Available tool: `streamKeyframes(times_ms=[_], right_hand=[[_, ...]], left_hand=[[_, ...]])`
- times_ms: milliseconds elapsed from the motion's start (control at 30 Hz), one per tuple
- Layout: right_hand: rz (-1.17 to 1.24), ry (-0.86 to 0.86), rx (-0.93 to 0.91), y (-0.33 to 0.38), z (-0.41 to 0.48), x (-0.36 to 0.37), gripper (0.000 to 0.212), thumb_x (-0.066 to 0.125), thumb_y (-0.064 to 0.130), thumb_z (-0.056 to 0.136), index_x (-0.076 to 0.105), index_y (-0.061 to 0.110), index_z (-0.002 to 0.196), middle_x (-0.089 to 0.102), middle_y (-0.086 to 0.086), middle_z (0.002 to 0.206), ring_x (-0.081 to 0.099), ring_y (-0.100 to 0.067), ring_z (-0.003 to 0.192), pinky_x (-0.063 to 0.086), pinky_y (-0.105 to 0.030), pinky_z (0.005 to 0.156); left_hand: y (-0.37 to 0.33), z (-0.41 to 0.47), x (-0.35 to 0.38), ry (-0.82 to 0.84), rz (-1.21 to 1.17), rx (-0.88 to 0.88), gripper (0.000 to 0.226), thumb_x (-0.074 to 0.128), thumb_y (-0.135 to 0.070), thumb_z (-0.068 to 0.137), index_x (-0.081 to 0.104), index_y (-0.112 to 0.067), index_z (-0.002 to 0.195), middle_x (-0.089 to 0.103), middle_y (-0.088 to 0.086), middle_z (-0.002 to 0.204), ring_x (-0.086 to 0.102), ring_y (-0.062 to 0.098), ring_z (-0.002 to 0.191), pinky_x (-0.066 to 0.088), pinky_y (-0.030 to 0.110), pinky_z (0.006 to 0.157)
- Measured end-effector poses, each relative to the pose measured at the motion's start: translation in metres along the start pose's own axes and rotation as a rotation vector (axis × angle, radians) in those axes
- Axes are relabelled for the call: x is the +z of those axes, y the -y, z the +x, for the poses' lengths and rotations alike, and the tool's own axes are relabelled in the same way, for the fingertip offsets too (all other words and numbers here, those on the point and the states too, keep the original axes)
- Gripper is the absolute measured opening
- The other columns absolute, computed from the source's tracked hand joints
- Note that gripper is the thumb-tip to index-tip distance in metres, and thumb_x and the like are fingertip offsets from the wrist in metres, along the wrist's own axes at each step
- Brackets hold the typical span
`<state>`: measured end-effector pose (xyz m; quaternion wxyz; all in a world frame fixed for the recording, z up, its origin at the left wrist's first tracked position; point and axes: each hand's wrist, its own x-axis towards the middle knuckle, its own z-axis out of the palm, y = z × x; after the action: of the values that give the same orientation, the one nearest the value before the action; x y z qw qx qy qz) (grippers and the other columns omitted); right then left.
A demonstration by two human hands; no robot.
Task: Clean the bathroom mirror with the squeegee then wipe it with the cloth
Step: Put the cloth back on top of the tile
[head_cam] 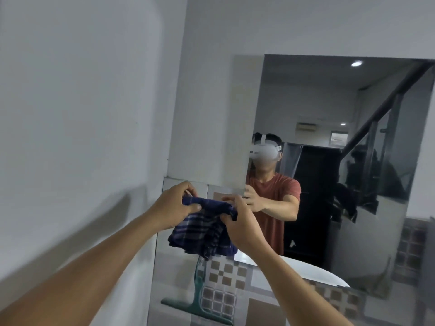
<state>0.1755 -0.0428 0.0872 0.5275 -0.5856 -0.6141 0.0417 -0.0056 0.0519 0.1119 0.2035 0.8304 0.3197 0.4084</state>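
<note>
A dark blue checked cloth (204, 229) hangs bunched between both my hands, in front of the mirror's lower left corner. My left hand (175, 203) grips its upper left edge, and my right hand (237, 220) pinches its upper right edge. The mirror (341, 137) fills the right half of the view and reflects a person in a red shirt with a white headset. A green squeegee (200, 300) stands below the cloth with its blade down, against the tiled wall; its handle top is hidden behind the cloth.
A plain white wall (82, 114) runs along the left. Patterned tiles (226, 276) cover the wall under the mirror. A white basin rim (313, 271) curves at the lower right, close under my right forearm.
</note>
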Motion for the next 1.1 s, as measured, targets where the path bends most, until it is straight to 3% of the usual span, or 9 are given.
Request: streamKeyframes(times_ms=[67,200,367,467,567,667,800,967,1100], right_hand=[[-0.035,0.006,-0.042,-0.002,0.011,0.014,0.046,0.053,-0.003,0.094,0.047,0.037,0.117,0.066,0.006,0.103,0.064,-0.011,0.095,0.055,-0.027,0.082],[-0.206,0.053,-0.149,-0.004,0.043,0.030,0.039,0.045,0.002,0.099,0.059,0.031,0.122,0.056,0.003,0.119,0.054,-0.011,0.104,0.042,-0.008,0.079],[-0.399,0.002,-0.251,-0.005,0.083,0.044,0.037,0.041,0.009,0.103,0.061,0.024,0.132,0.053,-0.001,0.125,0.063,-0.024,0.101,0.056,-0.037,0.086],[-0.658,0.050,-0.348,-0.012,0.098,0.049,0.042,0.046,0.009,0.102,0.054,0.023,0.141,0.050,-0.003,0.129,0.063,-0.028,0.098,0.055,-0.035,0.075],[-0.797,0.093,-0.422,-0.018,0.102,0.047,0.046,0.049,0.012,0.099,0.048,0.021,0.144,0.049,-0.006,0.132,0.057,-0.027,0.112,0.052,-0.034,0.081],[-0.836,0.079,-0.465,-0.020,0.097,0.048,0.041,0.044,0.028,0.098,0.053,0.019,0.137,0.047,-0.006,0.133,0.050,-0.026,0.116,0.046,-0.035,0.094],[-0.860,0.118,-0.451,-0.019,0.099,0.051,0.037,0.041,0.040,0.101,0.061,0.020,0.126,0.050,-0.003,0.131,0.044,-0.025,0.118,0.040,-0.037,0.106],[-0.725,0.184,-0.378,-0.014,0.102,0.049,0.059,0.044,0.058,0.099,0.045,0.021,0.145,0.060,-0.001,0.133,0.048,-0.022,0.124,0.042,-0.036,0.103],[-0.669,0.198,-0.374,-0.016,0.105,0.051,0.044,0.052,0.048,0.100,0.054,0.023,0.137,0.063,0.002,0.125,0.049,-0.019,0.116,0.042,-0.032,0.094]], left_hand=[[0.009,0.004,-0.002,-0.053,0.008,0.002,0.020,0.070,-0.017,0.090,0.052,-0.026,0.092,0.062,-0.005,0.088,0.059,0.009,0.075,0.040,0.014,0.061],[0.024,0.027,-0.007,-0.190,0.098,0.099,0.027,0.067,-0.009,0.089,0.050,-0.029,0.084,0.059,-0.004,0.088,0.057,0.011,0.078,0.042,0.021,0.067],[0.043,0.063,-0.006,-0.276,0.235,0.197,0.019,0.061,-0.007,0.094,0.073,-0.022,0.097,0.055,-0.006,0.102,0.059,0.013,0.087,0.052,0.028,0.080],[0.057,0.075,-0.001,-0.283,0.306,0.190,0.023,0.056,-0.011,0.098,0.075,-0.020,0.107,0.055,-0.005,0.107,0.059,0.017,0.085,0.055,0.038,0.079],[0.065,0.076,0.004,-0.283,0.359,0.209,0.024,0.053,-0.016,0.101,0.073,-0.020,0.113,0.053,-0.008,0.111,0.058,0.015,0.083,0.055,0.035,0.076],[0.065,0.072,0.006,-0.224,0.382,0.207,0.028,0.048,-0.016,0.102,0.070,-0.018,0.120,0.050,-0.007,0.116,0.058,0.017,0.092,0.054,0.033,0.080],[0.060,0.065,0.006,-0.274,0.623,0.178,0.032,0.051,-0.017,0.097,0.069,-0.027,0.122,0.050,-0.004,0.141,0.045,0.025,0.123,0.043,0.041,0.100],[0.062,0.058,0.006,-0.241,0.676,0.122,0.038,0.043,-0.029,0.099,0.058,-0.033,0.134,0.067,-0.007,0.126,0.049,0.021,0.123,0.029,0.041,0.100],[0.067,0.054,0.007,-0.225,0.609,0.118,0.035,0.045,-0.030,0.101,0.059,-0.031,0.133,0.071,-0.004,0.121,0.058,0.021,0.116,0.035,0.038,0.103]])
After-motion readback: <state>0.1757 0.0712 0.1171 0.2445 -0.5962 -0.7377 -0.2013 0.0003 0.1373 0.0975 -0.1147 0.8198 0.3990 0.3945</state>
